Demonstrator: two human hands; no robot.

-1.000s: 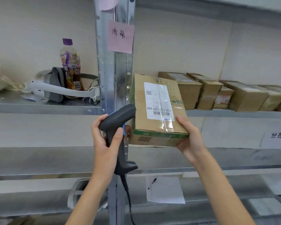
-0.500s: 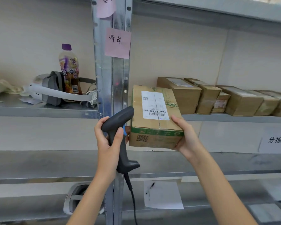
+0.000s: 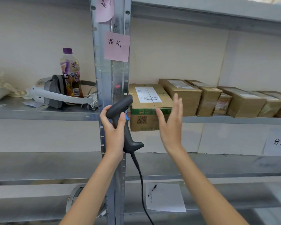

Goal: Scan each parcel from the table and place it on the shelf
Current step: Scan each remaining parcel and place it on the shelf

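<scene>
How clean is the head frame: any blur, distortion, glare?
Head view: the open right hand is motion-smeared at the fingertips; the parcel label is too soft to read; wide-angle bends the shelf edges; the upright post shows mild sheen and a small red spot; lighting is flat and soft.

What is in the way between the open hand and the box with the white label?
Nothing visible. The right hand, fingers spread, hangs just in front of the labelled box, which sits on the shelf at the left end of the row of parcels.
</scene>
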